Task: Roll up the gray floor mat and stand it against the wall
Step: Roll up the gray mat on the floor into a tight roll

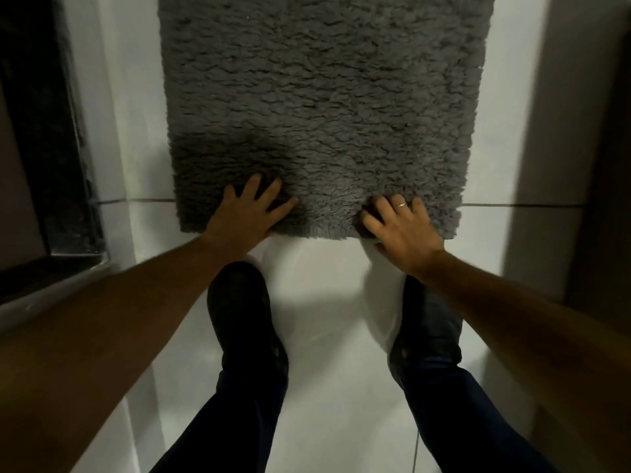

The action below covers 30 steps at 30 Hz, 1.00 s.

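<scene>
The gray shaggy floor mat (321,107) lies flat and unrolled on the white tiled floor, running from the top of the view down to its near edge. My left hand (249,209) rests on the near left part of the mat, fingers spread on the pile. My right hand (401,227) sits at the near right edge, a ring on one finger, fingertips curled into the pile and the thumb at the edge. Whether it pinches the edge cannot be told.
My two dark shoes (244,312) stand on the white tile floor (341,319) just behind the mat's near edge. A dark doorway or frame (51,165) runs along the left. A pale wall (553,131) rises on the right, close to the mat.
</scene>
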Each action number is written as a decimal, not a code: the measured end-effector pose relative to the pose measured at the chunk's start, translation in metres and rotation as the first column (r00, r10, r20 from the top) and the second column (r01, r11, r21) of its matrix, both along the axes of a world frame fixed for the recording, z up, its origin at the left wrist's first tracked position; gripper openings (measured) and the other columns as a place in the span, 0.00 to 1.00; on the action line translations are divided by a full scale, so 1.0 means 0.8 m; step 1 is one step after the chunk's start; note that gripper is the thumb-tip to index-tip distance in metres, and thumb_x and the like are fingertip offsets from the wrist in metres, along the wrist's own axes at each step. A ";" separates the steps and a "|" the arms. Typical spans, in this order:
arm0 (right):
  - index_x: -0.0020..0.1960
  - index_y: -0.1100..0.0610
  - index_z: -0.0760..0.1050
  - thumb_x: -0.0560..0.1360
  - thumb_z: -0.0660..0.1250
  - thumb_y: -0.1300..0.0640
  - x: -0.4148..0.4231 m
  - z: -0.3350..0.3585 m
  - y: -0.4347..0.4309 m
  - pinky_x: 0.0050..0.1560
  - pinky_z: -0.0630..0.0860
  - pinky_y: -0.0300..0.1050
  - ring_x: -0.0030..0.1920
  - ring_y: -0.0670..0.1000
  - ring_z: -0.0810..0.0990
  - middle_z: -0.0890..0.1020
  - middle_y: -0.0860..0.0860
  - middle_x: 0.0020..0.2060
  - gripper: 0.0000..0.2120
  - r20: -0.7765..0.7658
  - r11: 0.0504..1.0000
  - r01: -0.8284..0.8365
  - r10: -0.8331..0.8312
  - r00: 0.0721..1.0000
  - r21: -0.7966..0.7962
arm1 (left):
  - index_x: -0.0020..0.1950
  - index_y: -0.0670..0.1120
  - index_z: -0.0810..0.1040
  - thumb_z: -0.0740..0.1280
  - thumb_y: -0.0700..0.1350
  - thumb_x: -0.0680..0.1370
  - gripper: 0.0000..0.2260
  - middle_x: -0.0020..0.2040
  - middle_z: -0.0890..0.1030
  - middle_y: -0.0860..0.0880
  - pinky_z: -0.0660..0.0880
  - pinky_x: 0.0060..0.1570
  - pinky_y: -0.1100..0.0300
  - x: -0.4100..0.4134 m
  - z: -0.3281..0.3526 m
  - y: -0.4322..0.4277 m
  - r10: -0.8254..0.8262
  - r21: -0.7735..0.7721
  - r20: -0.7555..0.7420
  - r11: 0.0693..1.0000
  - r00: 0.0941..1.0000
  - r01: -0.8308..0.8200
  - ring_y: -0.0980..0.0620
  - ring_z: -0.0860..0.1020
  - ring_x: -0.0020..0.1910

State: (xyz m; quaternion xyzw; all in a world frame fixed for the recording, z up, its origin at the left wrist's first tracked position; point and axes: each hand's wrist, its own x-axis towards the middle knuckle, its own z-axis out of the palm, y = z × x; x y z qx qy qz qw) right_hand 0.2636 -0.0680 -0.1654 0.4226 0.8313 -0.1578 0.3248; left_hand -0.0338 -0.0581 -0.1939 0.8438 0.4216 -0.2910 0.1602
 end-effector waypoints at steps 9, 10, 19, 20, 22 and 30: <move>0.61 0.57 0.77 0.79 0.56 0.39 -0.003 0.026 0.042 0.53 0.70 0.59 0.55 0.63 0.75 0.78 0.59 0.57 0.25 -0.221 0.996 0.086 -0.087 0.971 -0.013 | 0.57 0.36 0.78 0.64 0.37 0.80 0.08 0.53 0.81 0.35 0.78 0.40 0.43 0.005 0.026 0.054 0.260 -0.041 0.263 0.965 0.929 -0.259 0.35 0.79 0.49; 0.63 0.57 0.76 0.80 0.59 0.43 -0.002 0.023 0.045 0.54 0.70 0.60 0.56 0.63 0.75 0.78 0.59 0.57 0.21 -0.219 0.995 0.096 -0.091 0.971 0.010 | 0.58 0.37 0.78 0.63 0.38 0.81 0.08 0.54 0.80 0.36 0.76 0.43 0.43 0.007 0.023 0.056 0.278 -0.015 0.248 0.959 0.928 -0.283 0.36 0.78 0.51; 0.64 0.57 0.70 0.78 0.66 0.53 -0.016 -0.020 0.084 0.60 0.70 0.62 0.60 0.64 0.73 0.74 0.62 0.61 0.17 -0.311 0.801 0.598 -0.574 0.758 -0.020 | 0.50 0.44 0.77 0.68 0.43 0.76 0.05 0.48 0.78 0.42 0.64 0.48 0.47 0.022 0.017 0.050 0.171 0.373 0.346 0.877 0.923 -0.302 0.40 0.75 0.49; 0.63 0.57 0.71 0.78 0.66 0.53 -0.016 -0.022 0.083 0.61 0.68 0.62 0.61 0.65 0.71 0.74 0.62 0.61 0.15 -0.313 0.814 0.581 -0.555 0.771 -0.014 | 0.54 0.43 0.77 0.68 0.46 0.77 0.09 0.52 0.79 0.41 0.66 0.51 0.46 0.020 0.016 0.039 0.139 0.352 0.316 0.901 0.938 -0.252 0.40 0.75 0.53; 0.63 0.58 0.73 0.79 0.64 0.53 -0.015 -0.024 0.084 0.62 0.67 0.62 0.62 0.65 0.70 0.73 0.62 0.62 0.14 -0.305 0.820 0.572 -0.547 0.780 -0.008 | 0.71 0.42 0.70 0.66 0.55 0.77 0.26 0.68 0.74 0.39 0.67 0.62 0.40 0.013 0.014 0.023 0.133 0.257 0.169 0.951 0.977 -0.174 0.38 0.72 0.65; 0.59 0.61 0.78 0.77 0.61 0.37 -0.004 -0.015 0.077 0.56 0.67 0.60 0.56 0.63 0.73 0.78 0.60 0.55 0.27 -0.198 0.955 0.255 -0.223 0.954 0.151 | 0.74 0.46 0.69 0.69 0.51 0.78 0.25 0.59 0.78 0.40 0.74 0.49 0.43 0.015 0.006 0.045 0.127 0.258 0.019 0.958 0.992 -0.128 0.39 0.77 0.55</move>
